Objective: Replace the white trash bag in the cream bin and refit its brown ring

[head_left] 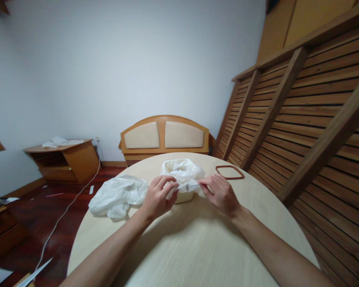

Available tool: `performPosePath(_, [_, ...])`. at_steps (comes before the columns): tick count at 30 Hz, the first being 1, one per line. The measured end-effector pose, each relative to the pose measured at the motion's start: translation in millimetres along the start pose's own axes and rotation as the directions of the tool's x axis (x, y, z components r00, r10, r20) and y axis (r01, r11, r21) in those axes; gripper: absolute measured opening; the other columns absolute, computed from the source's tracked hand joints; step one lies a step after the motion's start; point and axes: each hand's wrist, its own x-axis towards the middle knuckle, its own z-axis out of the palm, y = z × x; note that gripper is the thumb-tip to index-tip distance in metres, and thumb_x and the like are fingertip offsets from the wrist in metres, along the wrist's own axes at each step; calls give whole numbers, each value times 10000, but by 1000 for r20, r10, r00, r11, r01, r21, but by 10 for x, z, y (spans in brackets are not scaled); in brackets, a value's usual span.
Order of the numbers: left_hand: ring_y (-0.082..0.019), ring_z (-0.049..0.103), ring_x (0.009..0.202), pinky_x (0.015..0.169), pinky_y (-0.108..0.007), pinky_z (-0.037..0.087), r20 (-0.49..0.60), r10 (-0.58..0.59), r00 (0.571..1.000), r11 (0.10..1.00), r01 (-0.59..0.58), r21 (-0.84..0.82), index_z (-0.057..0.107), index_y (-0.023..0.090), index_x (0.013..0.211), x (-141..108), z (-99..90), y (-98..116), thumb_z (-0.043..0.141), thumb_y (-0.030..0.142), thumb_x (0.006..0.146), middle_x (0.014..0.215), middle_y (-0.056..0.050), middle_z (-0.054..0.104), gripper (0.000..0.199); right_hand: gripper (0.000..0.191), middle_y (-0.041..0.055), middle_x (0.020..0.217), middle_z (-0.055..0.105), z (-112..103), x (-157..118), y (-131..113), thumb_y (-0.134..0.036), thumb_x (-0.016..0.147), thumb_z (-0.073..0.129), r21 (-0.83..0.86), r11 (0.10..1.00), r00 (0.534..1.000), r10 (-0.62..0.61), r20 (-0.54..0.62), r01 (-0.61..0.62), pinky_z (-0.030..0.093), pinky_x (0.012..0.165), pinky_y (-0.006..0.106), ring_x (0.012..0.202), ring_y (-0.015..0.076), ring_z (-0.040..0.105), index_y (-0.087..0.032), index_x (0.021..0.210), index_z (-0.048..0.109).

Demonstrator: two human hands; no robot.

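Observation:
A small cream bin (184,197) stands upright on the table, with a white plastic bag (194,171) lining it and folded out over its rim. My left hand (161,195) pinches the near edge of this bag at the bin's left front. At the right front, my right hand (219,193) has its thumb and fingers closed on the same edge, which stretches between the two hands. To the left lies a crumpled heap of white plastic bags (118,197). A brown rounded rectangular ring (229,172) rests flat on the right, apart from my hand.
Everything stands on a round pale wooden table (203,247). Behind it is a headboard (164,137) with cream panels. A slatted wooden frame (290,119) leans along the right. On the left are a low cabinet (77,163) and a white cable (66,213) across the floor.

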Motion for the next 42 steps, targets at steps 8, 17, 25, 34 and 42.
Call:
performPosePath(8, [-201,632,868,772,-322,526,-165,-68,984,992,85,98,617,206,974,17,-44,-151,602,178,884,957,-75,663,95,112,53,869,703,-15,-13,125,-194,995,535,6,988,982,154,-109,-154,504,782,353,815,211,655,-202,1001,646])
performPosePath(17, [-80,508,444,490,-171,362,-152,-442,884,897,435,-75,657,202,962,-2,-82,-251,653,314,879,528,87,524,139,149,-17,671,708,-10,-84,209,-290,976,567,25,883,880,469,-68,-469,481,558,285,573,180,675,-228,1005,700])
performPosePath(25, [-137,595,411,482,-197,404,21,-723,691,645,685,-339,652,194,1014,89,-127,-217,675,435,832,453,75,585,302,181,28,942,780,66,-98,212,-335,991,531,153,808,818,575,11,-569,571,697,316,789,208,753,-245,1055,675])
performPosePath(34, [-191,705,635,534,-224,461,95,-777,622,494,697,-520,653,163,1007,107,-61,-297,719,472,779,751,-65,765,390,254,86,1202,720,122,-101,231,-300,990,505,160,870,884,465,46,-466,531,1023,458,1195,262,651,-232,1189,648])
performPosePath(42, [-180,694,796,553,-240,523,28,-662,749,687,622,-377,645,180,1195,59,-12,-280,603,432,907,1119,-110,727,385,428,103,1433,580,181,-136,199,-322,992,500,168,871,884,435,173,-462,405,1161,534,1369,268,508,-252,1413,530])
